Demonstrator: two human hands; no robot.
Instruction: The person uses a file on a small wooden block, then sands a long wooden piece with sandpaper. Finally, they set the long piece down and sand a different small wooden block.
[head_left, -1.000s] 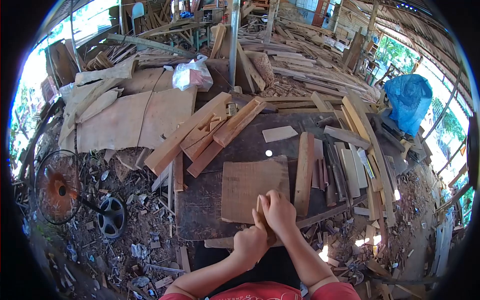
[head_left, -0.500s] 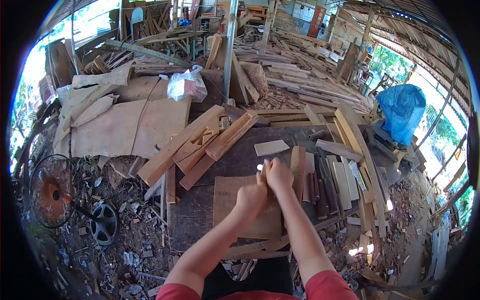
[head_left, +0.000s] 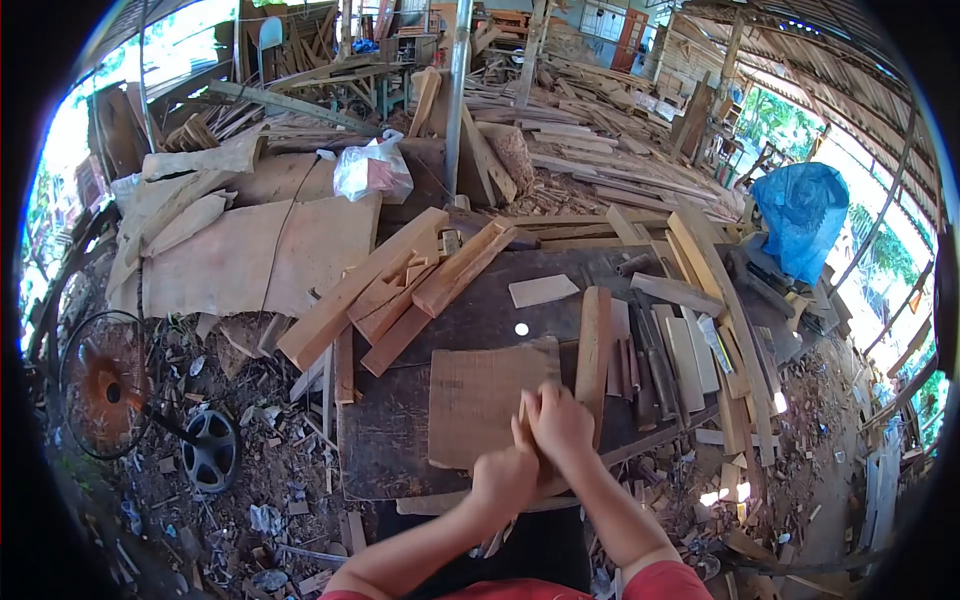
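Note:
A flat, squarish brown wooden board [head_left: 480,405] lies on the dark worktable [head_left: 385,430] in front of me. Over its near right corner, my left hand [head_left: 503,480] and my right hand [head_left: 558,425] are closed and close together, the right one a little farther from me. What they grip is mostly hidden by the fingers, and I cannot make it out. Just right of my right hand lies a thick wooden bar [head_left: 594,340], running lengthwise away from me. A small pale wood offcut [head_left: 543,291] rests beyond the board.
Stacked reddish wooden beams [head_left: 370,290] lie to the left on the table. Several chisel-like tools [head_left: 655,365] and wooden strips [head_left: 690,350] lie at the right. A metal post [head_left: 458,110] stands behind, a fan [head_left: 105,385] at left, and blue plastic sheeting [head_left: 805,220] at right.
Both hands have come back toward my body, from the board's far right part to its near right corner. More of the board and the bar now shows.

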